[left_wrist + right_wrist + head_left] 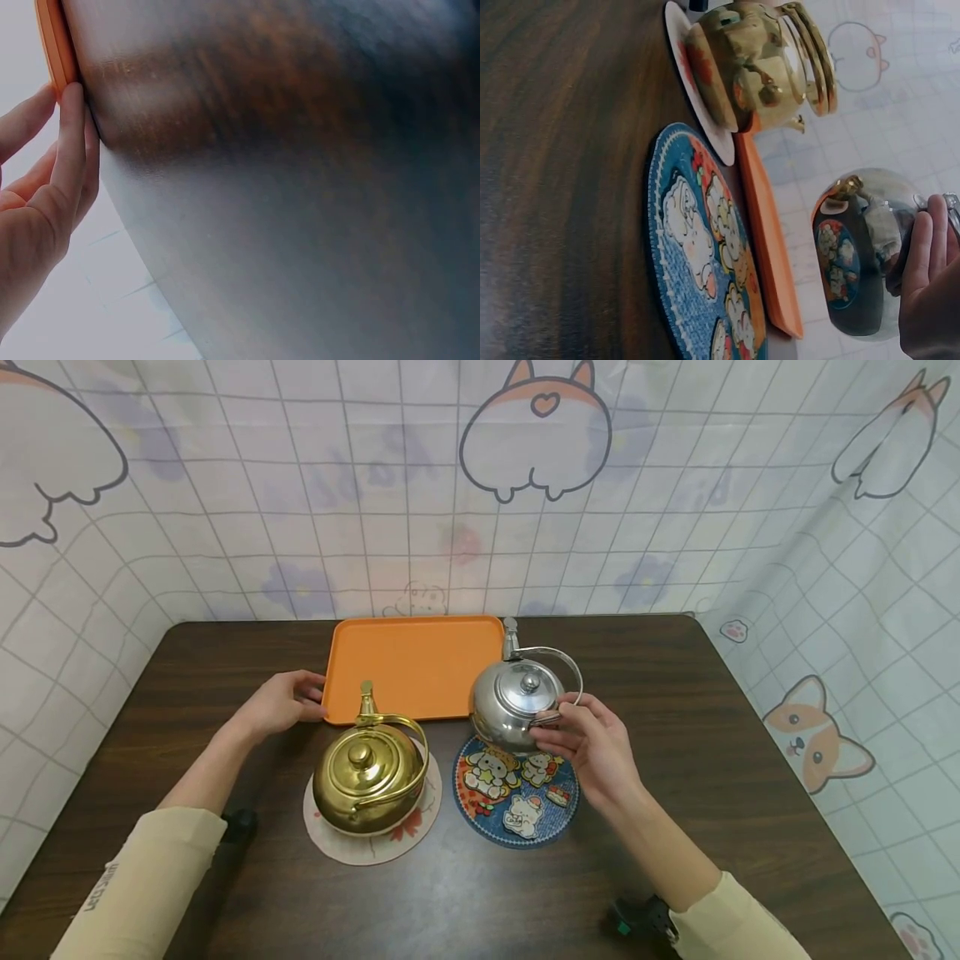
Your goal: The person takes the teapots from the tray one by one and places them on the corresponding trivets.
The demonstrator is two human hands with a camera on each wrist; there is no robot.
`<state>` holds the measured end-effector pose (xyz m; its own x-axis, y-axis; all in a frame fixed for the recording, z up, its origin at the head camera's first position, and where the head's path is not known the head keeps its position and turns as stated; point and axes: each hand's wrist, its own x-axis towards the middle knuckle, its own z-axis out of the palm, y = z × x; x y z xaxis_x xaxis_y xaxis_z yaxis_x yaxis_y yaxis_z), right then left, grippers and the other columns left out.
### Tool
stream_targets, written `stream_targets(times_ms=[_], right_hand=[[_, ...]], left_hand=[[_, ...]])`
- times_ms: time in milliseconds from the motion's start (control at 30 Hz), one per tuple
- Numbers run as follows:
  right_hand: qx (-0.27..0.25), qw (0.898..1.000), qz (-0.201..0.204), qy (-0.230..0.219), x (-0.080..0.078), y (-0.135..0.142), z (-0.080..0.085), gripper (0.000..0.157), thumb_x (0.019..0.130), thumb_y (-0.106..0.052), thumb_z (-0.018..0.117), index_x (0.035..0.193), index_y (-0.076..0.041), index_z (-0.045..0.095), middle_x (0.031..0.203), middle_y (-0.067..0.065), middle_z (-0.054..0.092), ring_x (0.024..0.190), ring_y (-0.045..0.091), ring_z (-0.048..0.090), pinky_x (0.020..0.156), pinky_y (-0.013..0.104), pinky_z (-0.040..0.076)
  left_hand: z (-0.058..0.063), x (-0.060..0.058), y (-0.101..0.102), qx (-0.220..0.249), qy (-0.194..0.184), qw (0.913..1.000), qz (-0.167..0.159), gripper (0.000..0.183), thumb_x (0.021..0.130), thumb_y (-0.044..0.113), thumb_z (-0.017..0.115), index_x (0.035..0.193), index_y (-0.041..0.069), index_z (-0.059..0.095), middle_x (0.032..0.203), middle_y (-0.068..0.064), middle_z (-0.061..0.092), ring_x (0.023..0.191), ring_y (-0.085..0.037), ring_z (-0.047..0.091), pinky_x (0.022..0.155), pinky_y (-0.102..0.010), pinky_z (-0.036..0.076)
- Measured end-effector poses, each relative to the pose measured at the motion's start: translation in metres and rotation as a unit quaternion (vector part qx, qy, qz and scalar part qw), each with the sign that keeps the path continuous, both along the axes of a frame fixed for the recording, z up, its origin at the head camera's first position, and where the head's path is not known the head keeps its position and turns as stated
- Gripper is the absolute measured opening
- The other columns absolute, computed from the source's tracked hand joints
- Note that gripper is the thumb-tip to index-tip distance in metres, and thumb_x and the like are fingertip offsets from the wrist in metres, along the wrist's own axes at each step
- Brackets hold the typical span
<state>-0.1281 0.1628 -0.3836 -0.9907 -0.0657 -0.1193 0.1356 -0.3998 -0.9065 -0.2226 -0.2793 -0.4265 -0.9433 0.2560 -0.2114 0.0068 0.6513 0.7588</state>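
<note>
My right hand [596, 747] grips a silver kettle [510, 710] at the rear end of its handle. The right wrist view shows this kettle [870, 277] raised above the table, apart from the round blue mat [517, 806] with cartoon figures. Over on the left, my left hand [277, 702] touches the left edge of an orange tray [420, 664] with its fingertips. That contact shows in the left wrist view, where the fingers [71, 142] meet the tray's rim [58, 45]. Nearest to the left hand, a gold kettle [367, 781] stands on a pale round mat [330, 847].
Everything rests on a dark wooden table [660, 693]. Behind it and along its sides hangs a white gridded curtain [390, 527] with cartoon dogs. The gold kettle stands close to the tray's near edge, its spout reaching over the rim.
</note>
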Motion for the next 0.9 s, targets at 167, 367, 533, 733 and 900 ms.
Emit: stream_targets(times_ms=[167, 367, 533, 733, 900], right_hand=[[0.007, 1.0, -0.005, -0.008, 0.005, 0.004, -0.004, 0.007, 0.107, -0.012, 0.052, 0.11, -0.007, 0.056, 0.094, 0.008, 0.074, 0.079, 0.022, 0.076, 0.079, 0.038, 0.059], [0.006, 1.0, -0.009, -0.018, 0.011, 0.008, -0.01, 0.006, 0.106, -0.01, 0.052, 0.108, -0.007, 0.057, 0.092, 0.008, 0.074, 0.079, 0.023, 0.076, 0.079, 0.038, 0.059], [0.015, 0.999, -0.008, -0.029, 0.017, 0.01, -0.015, 0.007, 0.106, -0.011, 0.051, 0.109, -0.008, 0.058, 0.092, 0.007, 0.075, 0.08, 0.023, 0.076, 0.079, 0.038, 0.059], [0.019, 0.999, -0.009, -0.038, 0.024, 0.013, -0.019, 0.008, 0.105, -0.01, 0.052, 0.108, -0.008, 0.059, 0.091, 0.008, 0.074, 0.079, 0.023, 0.075, 0.078, 0.038, 0.059], [0.018, 0.999, -0.008, -0.041, 0.029, 0.013, -0.023, 0.008, 0.105, -0.009, 0.052, 0.107, -0.008, 0.06, 0.09, 0.008, 0.075, 0.078, 0.023, 0.075, 0.077, 0.037, 0.059]], left_hand=[[0.0, 0.0, 0.0, -0.002, -0.001, 1.0, 0.001, 0.058, 0.097, 0.007, 0.071, 0.145, -0.012, 0.046, 0.122, -0.029, 0.058, 0.105, -0.036, 0.058, 0.085, -0.043, 0.049], [0.0, -0.001, 0.0, -0.008, 0.001, 1.0, 0.002, 0.058, 0.096, 0.008, 0.072, 0.145, -0.012, 0.046, 0.122, -0.028, 0.058, 0.104, -0.035, 0.058, 0.085, -0.042, 0.048], [0.0, -0.002, 0.0, -0.009, 0.004, 0.9999, 0.0, 0.058, 0.096, 0.008, 0.072, 0.144, -0.012, 0.047, 0.121, -0.028, 0.059, 0.104, -0.035, 0.058, 0.085, -0.041, 0.048], [-0.001, -0.001, -0.001, -0.008, 0.007, 0.9999, -0.002, 0.058, 0.096, 0.008, 0.072, 0.144, -0.013, 0.047, 0.121, -0.028, 0.059, 0.104, -0.036, 0.058, 0.083, -0.04, 0.048], [-0.001, 0.0, -0.002, -0.003, 0.006, 1.0, -0.002, 0.058, 0.095, 0.008, 0.072, 0.143, -0.013, 0.047, 0.121, -0.029, 0.059, 0.104, -0.037, 0.058, 0.082, -0.04, 0.049]])
